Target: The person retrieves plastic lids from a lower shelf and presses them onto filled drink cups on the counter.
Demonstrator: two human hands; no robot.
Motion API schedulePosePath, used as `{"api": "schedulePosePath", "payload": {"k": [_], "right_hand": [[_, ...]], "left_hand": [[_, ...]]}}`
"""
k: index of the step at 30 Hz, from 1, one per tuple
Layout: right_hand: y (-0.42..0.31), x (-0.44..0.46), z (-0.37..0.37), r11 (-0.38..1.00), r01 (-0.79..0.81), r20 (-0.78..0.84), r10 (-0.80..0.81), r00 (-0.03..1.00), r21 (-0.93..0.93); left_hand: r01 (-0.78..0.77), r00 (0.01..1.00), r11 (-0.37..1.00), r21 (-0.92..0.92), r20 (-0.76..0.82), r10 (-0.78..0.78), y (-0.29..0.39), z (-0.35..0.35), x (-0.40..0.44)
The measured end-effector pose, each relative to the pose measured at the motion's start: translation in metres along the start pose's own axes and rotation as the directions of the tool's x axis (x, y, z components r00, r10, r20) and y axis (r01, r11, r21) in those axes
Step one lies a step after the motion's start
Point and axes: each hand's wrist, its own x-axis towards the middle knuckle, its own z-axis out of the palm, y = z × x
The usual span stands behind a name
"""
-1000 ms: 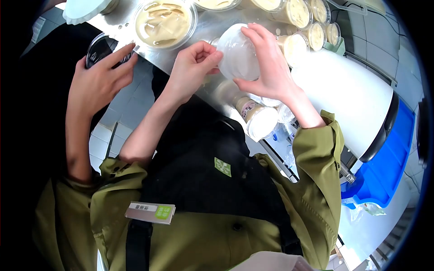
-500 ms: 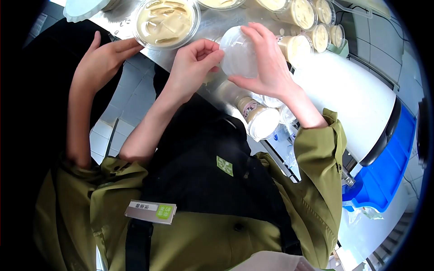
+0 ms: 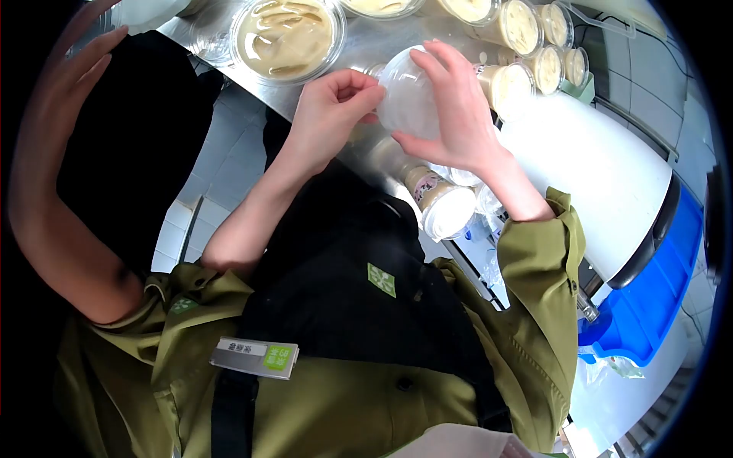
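My right hand (image 3: 464, 111) curves around a translucent round plastic lid (image 3: 406, 91), fingers over its top edge and thumb below. Whether it is a single lid or a stack, I cannot tell. On the opposite edge of the lid, my left hand (image 3: 332, 111) has its thumb and forefinger pinched together, the other fingers curled in. Beyond my left hand stands a large clear cup (image 3: 284, 38) filled with a pale creamy drink with slices or ice on top. Close below my right hand, a lidded cup (image 3: 447, 210) with a printed label leans on the counter.
Several filled cups (image 3: 523, 27) crowd the far right of the steel counter (image 3: 263, 91). A white rounded appliance (image 3: 588, 172) and a blue tray (image 3: 657, 298) are on the right. At the left, a co-worker's arm (image 3: 46, 221) reaches up near a clear container (image 3: 210, 34).
The co-worker's hand has left the large cup and swung up to the left. My two hands stay at the lid with almost no movement. The view has shifted slightly.
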Motion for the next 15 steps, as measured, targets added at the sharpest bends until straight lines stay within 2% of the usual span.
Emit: {"api": "schedulePosePath", "payload": {"k": [8,15], "right_hand": [[0.002,0.001,0.011,0.999,0.009,-0.058,-0.011,0.998,-0.033],[0.004,-0.001,0.023,0.991,-0.001,-0.072,-0.009,0.997,-0.135]], "left_hand": [[-0.023,0.999,0.995,-0.102,0.022,0.026,-0.014,0.001,0.003],[-0.044,0.999,0.998,-0.050,-0.017,0.044,-0.016,0.005,0.005]]}}
